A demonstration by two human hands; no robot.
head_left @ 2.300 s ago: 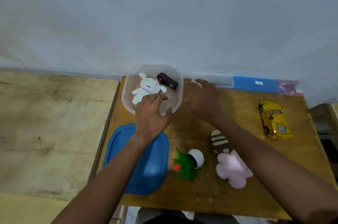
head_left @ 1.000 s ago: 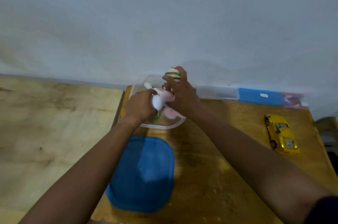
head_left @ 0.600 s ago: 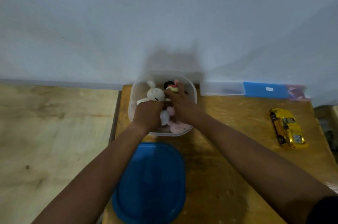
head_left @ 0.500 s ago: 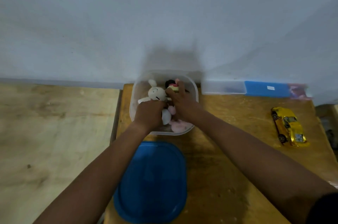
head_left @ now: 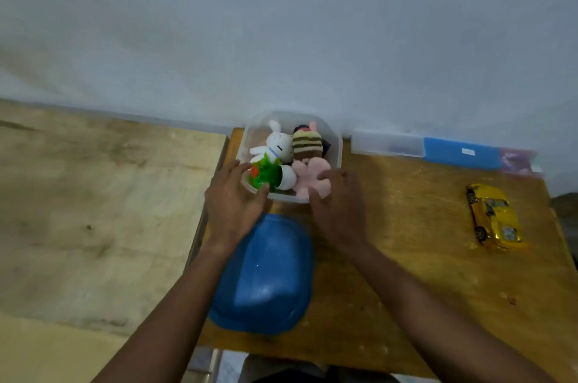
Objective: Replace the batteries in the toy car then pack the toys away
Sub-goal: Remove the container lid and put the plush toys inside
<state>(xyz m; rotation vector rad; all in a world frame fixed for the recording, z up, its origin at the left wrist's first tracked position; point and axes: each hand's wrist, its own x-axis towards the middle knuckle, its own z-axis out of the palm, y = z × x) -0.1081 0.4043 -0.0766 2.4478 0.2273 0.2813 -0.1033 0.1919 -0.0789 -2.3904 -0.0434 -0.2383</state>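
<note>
Head view: left hand [head_left: 234, 206] and right hand [head_left: 339, 209], each grip slack and empty, flank the near rim of the clear plastic toy-filled tub [head_left: 290, 198] just ahead.

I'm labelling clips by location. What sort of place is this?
Likely a plain room at home, though not certain: a wooden table against a bare white wall, soft toys in a clear tub, a yellow toy car.

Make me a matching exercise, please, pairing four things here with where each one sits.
Things: 1 yellow toy car; 2 blue lid; 3 white rabbit; 4 pink plush.
Places: A in the clear container, far left; B in the container, touched by the right hand; C on the table, far right; D on the table, before the container.
Pairs: 1-C, 2-D, 3-A, 4-B.
</note>
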